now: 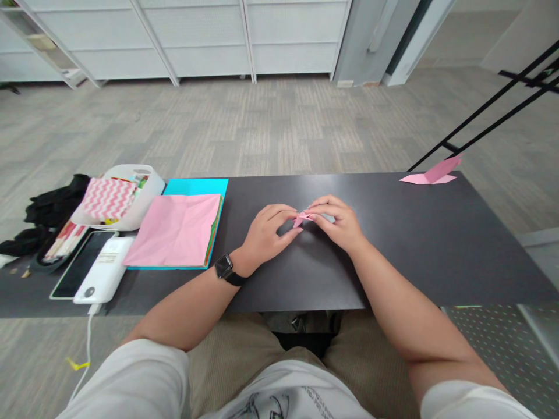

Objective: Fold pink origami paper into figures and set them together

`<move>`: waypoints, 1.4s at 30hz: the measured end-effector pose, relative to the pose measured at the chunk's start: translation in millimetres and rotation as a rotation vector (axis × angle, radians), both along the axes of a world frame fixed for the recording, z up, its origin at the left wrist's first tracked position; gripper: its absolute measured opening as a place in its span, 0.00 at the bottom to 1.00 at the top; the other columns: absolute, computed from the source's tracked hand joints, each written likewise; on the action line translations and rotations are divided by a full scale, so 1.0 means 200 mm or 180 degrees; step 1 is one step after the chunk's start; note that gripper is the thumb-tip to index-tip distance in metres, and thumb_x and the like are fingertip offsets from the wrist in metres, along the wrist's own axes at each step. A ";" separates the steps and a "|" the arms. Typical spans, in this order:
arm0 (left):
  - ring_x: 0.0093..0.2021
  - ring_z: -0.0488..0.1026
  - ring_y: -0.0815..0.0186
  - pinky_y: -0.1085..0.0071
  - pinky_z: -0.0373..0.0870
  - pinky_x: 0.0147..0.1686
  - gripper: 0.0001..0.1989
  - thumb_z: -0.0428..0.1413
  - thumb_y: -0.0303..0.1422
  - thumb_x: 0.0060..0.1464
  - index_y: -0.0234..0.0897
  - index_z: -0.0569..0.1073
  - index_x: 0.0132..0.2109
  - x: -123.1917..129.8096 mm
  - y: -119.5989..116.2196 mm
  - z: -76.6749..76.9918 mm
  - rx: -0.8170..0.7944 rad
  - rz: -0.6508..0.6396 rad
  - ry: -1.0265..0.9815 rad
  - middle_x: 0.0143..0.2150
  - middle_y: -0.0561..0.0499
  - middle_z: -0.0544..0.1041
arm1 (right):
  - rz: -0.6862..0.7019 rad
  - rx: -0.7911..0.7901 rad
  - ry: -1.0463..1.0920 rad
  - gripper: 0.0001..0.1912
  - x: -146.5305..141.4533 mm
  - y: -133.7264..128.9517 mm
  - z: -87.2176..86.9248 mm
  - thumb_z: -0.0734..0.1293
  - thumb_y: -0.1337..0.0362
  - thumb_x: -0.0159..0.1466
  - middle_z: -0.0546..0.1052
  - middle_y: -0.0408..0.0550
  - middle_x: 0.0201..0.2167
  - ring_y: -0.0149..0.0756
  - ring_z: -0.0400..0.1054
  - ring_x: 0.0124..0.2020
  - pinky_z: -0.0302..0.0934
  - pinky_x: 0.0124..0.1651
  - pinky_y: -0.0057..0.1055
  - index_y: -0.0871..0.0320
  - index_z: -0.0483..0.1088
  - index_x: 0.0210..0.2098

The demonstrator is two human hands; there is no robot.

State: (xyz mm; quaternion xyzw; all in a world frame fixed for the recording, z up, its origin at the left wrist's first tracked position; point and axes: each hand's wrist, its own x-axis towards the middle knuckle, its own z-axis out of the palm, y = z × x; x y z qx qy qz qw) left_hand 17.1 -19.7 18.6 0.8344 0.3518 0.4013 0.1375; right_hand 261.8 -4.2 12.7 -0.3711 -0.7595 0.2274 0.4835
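Note:
A small folded piece of pink paper (300, 220) is held just above the dark table, near its middle. My left hand (273, 233) pinches its left side between thumb and fingers. From the right, my right hand (335, 220) grips the other side, thumb below and fingers on top. My fingertips cover much of the paper, so its full shape is hidden. To the left lies a stack of paper topped by a creased pink sheet (177, 230). At the far right end of the table stands a folded pink paper figure (434, 173).
The dark table (271, 291) spans the view. On its left are a white basket (148, 195) with a zigzag-patterned packet, a phone (74, 279), a white power bank (105, 270) with a cable hanging off the edge, and black cloth (56, 203). A black metal frame (480, 125) rises beyond the right end.

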 end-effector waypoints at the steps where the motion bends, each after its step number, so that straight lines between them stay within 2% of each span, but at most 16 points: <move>1: 0.52 0.80 0.58 0.58 0.75 0.57 0.08 0.62 0.37 0.69 0.41 0.79 0.51 0.00 -0.01 0.01 0.0037 0.0047 -0.0147 0.51 0.46 0.84 | 0.0033 -0.0056 0.0086 0.09 -0.01 -0.01 0.01 0.71 0.54 0.74 0.83 0.47 0.42 0.39 0.78 0.43 0.73 0.52 0.41 0.46 0.86 0.46; 3: 0.46 0.81 0.61 0.62 0.75 0.51 0.05 0.60 0.35 0.70 0.40 0.78 0.45 0.01 -0.02 0.02 0.0013 0.0141 -0.0410 0.44 0.48 0.84 | 0.0143 -0.0195 0.0233 0.12 -0.02 -0.03 0.03 0.70 0.51 0.74 0.83 0.47 0.41 0.39 0.78 0.42 0.73 0.52 0.41 0.47 0.85 0.46; 5: 0.40 0.79 0.63 0.65 0.75 0.46 0.06 0.60 0.35 0.69 0.40 0.77 0.41 0.01 -0.03 0.03 -0.0187 0.0221 -0.0585 0.38 0.50 0.82 | 0.0337 -0.0446 0.0322 0.16 -0.03 -0.05 0.04 0.69 0.46 0.74 0.83 0.49 0.43 0.41 0.78 0.44 0.73 0.53 0.42 0.47 0.83 0.49; 7: 0.37 0.79 0.65 0.67 0.74 0.44 0.07 0.61 0.35 0.67 0.40 0.76 0.38 0.01 -0.03 0.04 -0.0486 0.0276 -0.0676 0.36 0.52 0.81 | 0.0499 -0.0729 0.0392 0.22 -0.04 -0.06 0.03 0.71 0.41 0.71 0.83 0.50 0.45 0.42 0.78 0.45 0.73 0.52 0.43 0.48 0.81 0.53; 9: 0.37 0.79 0.65 0.68 0.74 0.43 0.07 0.62 0.36 0.66 0.40 0.77 0.38 0.02 -0.03 0.03 -0.0749 0.0285 -0.0719 0.35 0.52 0.82 | 0.0500 -0.0947 0.0462 0.25 -0.06 -0.07 0.02 0.74 0.40 0.67 0.82 0.49 0.43 0.41 0.77 0.42 0.73 0.49 0.40 0.50 0.79 0.53; 13: 0.37 0.79 0.65 0.68 0.75 0.43 0.08 0.63 0.38 0.65 0.39 0.79 0.39 0.03 -0.03 0.01 -0.1145 0.0217 -0.0931 0.36 0.52 0.83 | 0.0156 -0.1087 0.0591 0.16 -0.11 -0.08 0.01 0.73 0.47 0.69 0.77 0.42 0.31 0.33 0.69 0.31 0.68 0.37 0.33 0.53 0.77 0.41; 16: 0.37 0.77 0.66 0.70 0.75 0.42 0.09 0.62 0.39 0.66 0.39 0.79 0.42 0.03 -0.01 -0.02 -0.1426 0.0090 -0.1150 0.36 0.52 0.81 | 0.0077 -0.1093 0.0606 0.15 -0.11 -0.08 0.01 0.74 0.49 0.69 0.72 0.39 0.27 0.31 0.64 0.28 0.62 0.33 0.30 0.54 0.76 0.37; 21: 0.36 0.73 0.68 0.72 0.72 0.40 0.11 0.62 0.42 0.68 0.39 0.77 0.47 0.03 0.00 -0.05 -0.1702 -0.0166 -0.1372 0.36 0.53 0.76 | 0.0163 -0.1119 0.0664 0.15 -0.11 -0.07 0.01 0.74 0.49 0.69 0.70 0.39 0.26 0.31 0.62 0.28 0.60 0.33 0.30 0.54 0.76 0.37; 25: 0.34 0.69 0.69 0.73 0.70 0.37 0.14 0.63 0.46 0.67 0.39 0.76 0.46 0.04 0.00 -0.04 -0.1870 -0.0352 -0.1622 0.34 0.55 0.71 | 0.0422 -0.1268 0.0978 0.17 -0.10 -0.07 0.01 0.75 0.46 0.68 0.73 0.40 0.29 0.32 0.66 0.30 0.64 0.35 0.31 0.52 0.77 0.42; 29: 0.38 0.73 0.66 0.69 0.74 0.42 0.18 0.65 0.50 0.65 0.39 0.76 0.43 0.04 -0.01 -0.02 -0.2028 -0.0467 -0.1788 0.38 0.51 0.76 | 0.0636 -0.1606 0.1263 0.20 -0.10 -0.06 0.01 0.77 0.44 0.65 0.77 0.42 0.33 0.35 0.72 0.33 0.70 0.37 0.32 0.51 0.78 0.44; 34: 0.47 0.79 0.61 0.62 0.77 0.52 0.17 0.65 0.49 0.65 0.41 0.82 0.47 0.03 -0.01 -0.02 -0.2021 -0.0554 -0.1920 0.46 0.47 0.83 | 0.0828 -0.1977 0.1480 0.18 -0.09 -0.06 0.01 0.79 0.44 0.63 0.81 0.44 0.36 0.35 0.74 0.33 0.72 0.36 0.32 0.50 0.80 0.43; 38: 0.46 0.81 0.60 0.61 0.78 0.50 0.13 0.63 0.45 0.67 0.42 0.85 0.46 0.03 -0.01 -0.03 -0.1974 -0.0520 -0.1755 0.44 0.47 0.84 | 0.0828 -0.1970 0.1471 0.18 -0.08 -0.06 0.01 0.79 0.44 0.62 0.81 0.45 0.36 0.34 0.73 0.34 0.72 0.37 0.32 0.51 0.82 0.40; 42: 0.46 0.81 0.60 0.62 0.78 0.52 0.13 0.60 0.43 0.69 0.40 0.84 0.45 0.02 -0.01 -0.02 -0.1916 -0.0414 -0.1706 0.43 0.47 0.85 | 0.0854 -0.2081 0.1413 0.19 -0.08 -0.06 0.02 0.77 0.43 0.64 0.81 0.45 0.36 0.36 0.74 0.35 0.74 0.40 0.35 0.51 0.82 0.41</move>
